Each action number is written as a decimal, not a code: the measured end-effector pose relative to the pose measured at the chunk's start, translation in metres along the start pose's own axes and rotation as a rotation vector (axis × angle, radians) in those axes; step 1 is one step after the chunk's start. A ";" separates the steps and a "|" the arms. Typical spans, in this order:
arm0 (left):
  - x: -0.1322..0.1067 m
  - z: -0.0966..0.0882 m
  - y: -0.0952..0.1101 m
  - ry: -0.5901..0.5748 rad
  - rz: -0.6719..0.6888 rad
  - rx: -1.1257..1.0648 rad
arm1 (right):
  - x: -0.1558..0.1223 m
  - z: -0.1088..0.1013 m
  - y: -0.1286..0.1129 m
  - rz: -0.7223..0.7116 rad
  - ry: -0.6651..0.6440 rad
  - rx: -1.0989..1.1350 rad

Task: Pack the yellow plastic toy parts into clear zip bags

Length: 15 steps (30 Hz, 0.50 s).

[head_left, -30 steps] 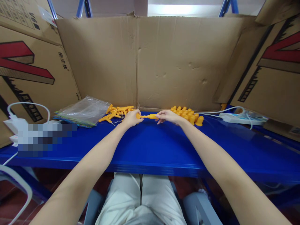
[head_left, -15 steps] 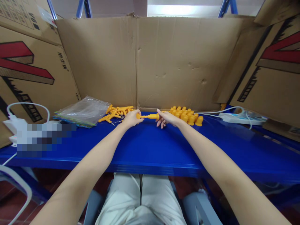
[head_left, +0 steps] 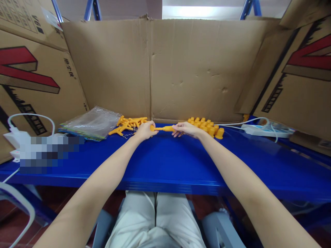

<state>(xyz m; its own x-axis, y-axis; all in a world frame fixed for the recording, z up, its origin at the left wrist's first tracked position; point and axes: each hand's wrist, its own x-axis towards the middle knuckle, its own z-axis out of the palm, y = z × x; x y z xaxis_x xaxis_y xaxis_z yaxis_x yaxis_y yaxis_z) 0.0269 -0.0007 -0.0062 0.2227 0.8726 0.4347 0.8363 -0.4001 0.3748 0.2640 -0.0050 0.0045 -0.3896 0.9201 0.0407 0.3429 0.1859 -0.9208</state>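
Observation:
Both my arms reach to the back of a blue table (head_left: 165, 162). Between my hands lies a slim orange plastic rod (head_left: 163, 128) with a threaded stretch, held level just above the table. My left hand (head_left: 145, 130) is closed round its left end. My right hand (head_left: 186, 128) pinches its right end with curled fingers. A heap of orange forked parts (head_left: 128, 123) sits just left of my left hand. A cluster of small orange caps (head_left: 207, 126) sits just right of my right hand.
Cardboard walls (head_left: 196, 69) close in the table at the back and both sides. A clear plastic bag (head_left: 91, 122) lies at the back left, near a white charger with cable (head_left: 15, 136). A white power strip (head_left: 266, 130) with cables lies at the back right.
My right hand's fingers, spread and off the rod's end half a second ago, have closed on it again. My left hand and the rod have stayed in place.

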 end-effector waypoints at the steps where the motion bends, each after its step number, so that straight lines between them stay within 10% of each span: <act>1: 0.000 0.000 0.000 0.006 0.003 0.005 | -0.001 0.001 -0.001 0.008 0.002 0.009; 15: 0.001 0.001 -0.001 0.005 0.004 -0.015 | 0.004 0.007 0.005 0.176 -0.050 0.066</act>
<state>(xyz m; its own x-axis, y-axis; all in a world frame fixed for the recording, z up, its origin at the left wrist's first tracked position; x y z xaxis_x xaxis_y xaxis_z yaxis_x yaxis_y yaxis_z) 0.0269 0.0005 -0.0065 0.2235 0.8698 0.4398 0.8277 -0.4076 0.3856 0.2581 -0.0028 -0.0030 -0.3711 0.9179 -0.1408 0.3529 -0.0008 -0.9356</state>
